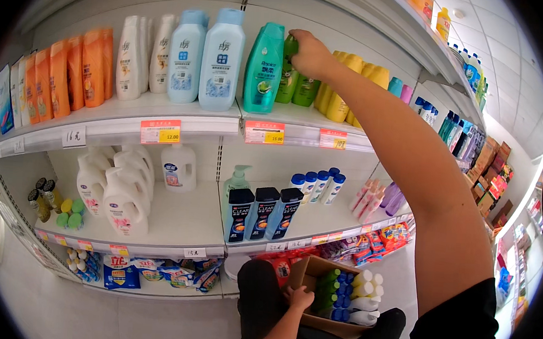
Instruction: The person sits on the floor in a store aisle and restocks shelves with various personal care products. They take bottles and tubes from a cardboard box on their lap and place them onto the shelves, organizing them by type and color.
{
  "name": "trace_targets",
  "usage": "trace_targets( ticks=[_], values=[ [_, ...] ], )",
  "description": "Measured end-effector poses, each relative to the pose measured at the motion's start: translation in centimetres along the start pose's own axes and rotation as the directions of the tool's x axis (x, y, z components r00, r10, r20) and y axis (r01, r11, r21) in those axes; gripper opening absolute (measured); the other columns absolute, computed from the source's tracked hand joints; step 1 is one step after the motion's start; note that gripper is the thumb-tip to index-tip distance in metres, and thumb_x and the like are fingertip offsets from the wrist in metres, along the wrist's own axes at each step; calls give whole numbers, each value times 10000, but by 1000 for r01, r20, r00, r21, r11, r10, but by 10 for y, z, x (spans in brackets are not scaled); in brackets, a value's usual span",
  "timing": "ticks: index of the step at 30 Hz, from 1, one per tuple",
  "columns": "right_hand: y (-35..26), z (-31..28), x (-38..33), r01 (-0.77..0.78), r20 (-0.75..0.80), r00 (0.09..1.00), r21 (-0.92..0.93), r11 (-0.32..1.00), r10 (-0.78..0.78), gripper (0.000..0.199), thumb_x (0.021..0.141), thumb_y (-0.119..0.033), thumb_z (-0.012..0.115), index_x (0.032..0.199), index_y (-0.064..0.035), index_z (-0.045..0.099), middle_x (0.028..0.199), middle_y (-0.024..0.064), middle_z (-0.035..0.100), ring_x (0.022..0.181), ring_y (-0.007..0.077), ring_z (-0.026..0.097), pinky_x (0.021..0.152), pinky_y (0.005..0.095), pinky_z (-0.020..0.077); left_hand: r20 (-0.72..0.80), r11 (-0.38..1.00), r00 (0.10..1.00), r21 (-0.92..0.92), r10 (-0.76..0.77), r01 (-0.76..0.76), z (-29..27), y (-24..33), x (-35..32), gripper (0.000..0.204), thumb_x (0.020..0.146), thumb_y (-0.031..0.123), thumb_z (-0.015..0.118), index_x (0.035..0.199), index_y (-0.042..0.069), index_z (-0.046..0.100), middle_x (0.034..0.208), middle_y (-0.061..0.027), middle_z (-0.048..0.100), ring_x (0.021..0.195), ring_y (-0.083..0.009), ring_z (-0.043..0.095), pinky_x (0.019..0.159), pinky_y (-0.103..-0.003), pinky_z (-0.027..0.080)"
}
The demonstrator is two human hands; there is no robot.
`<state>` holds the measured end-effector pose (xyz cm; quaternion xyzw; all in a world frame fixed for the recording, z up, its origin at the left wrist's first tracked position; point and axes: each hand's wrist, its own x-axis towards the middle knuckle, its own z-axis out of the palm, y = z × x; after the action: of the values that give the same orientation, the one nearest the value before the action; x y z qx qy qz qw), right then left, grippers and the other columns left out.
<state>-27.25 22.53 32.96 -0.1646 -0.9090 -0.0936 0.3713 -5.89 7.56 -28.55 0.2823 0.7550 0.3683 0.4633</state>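
Head view. The right hand reaches up to the top shelf and its fingers close around the cap and neck of a dark green bottle, which stands upright near the middle of that shelf, just beside a tall teal bottle on its left and a lighter green bottle on its right; whether its base rests on the shelf board cannot be told. The left hand sits low, its fingers curled over the near wall of a cardboard box held against the lap; the box carries rows of green, white and blue capped bottles. The step in hand appears to be the handling of one bottle at shelf height while the box is steadied; the next move would call for a firm grip on the narrow cap and a straight path that clears the tightly packed neighbours. The bottles are smooth, glossy moulded plastic with rounded shoulders; the box is matte corrugated board. Further left stand pale blue bottles, white bottles and orange bottles; the middle shelf carries white handled jugs and dark-capped blue bottles.
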Motion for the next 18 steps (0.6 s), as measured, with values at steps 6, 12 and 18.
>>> trace_targets(
  ticks=[6,12,18],
  values=[
    [3,10,-19,55,-70,996,38,998,-52,769,792,-75,588,1509,55,344,1567,265,357,1442,388,379,1162,392,377,-14,999,1000,-32,27,-27,0,0,-5,549,826,375,683,1338,176,664,1618,-250,182,1483,-475,153,1223,-495,219],
    [-6,-9,-18,10,71,997,162,987,-21,784,780,-54,576,1512,59,318,1564,264,357,1411,398,418,1128,396,416,-32,999,999,22,25,-24,-2,4,-7,556,831,381,682,1349,181,654,1618,-265,173,1488,-479,145,1220,-506,219],
    [-14,-18,-17,-127,211,974,180,975,88,802,804,-78,559,1543,37,268,1602,251,295,1416,409,412,1128,411,424,-27,999,1000,36,14,-13,6,-4,7,527,833,365,667,1340,226,659,1626,-147,185,1470,-447,186,1186,-580,243]
  ],
)
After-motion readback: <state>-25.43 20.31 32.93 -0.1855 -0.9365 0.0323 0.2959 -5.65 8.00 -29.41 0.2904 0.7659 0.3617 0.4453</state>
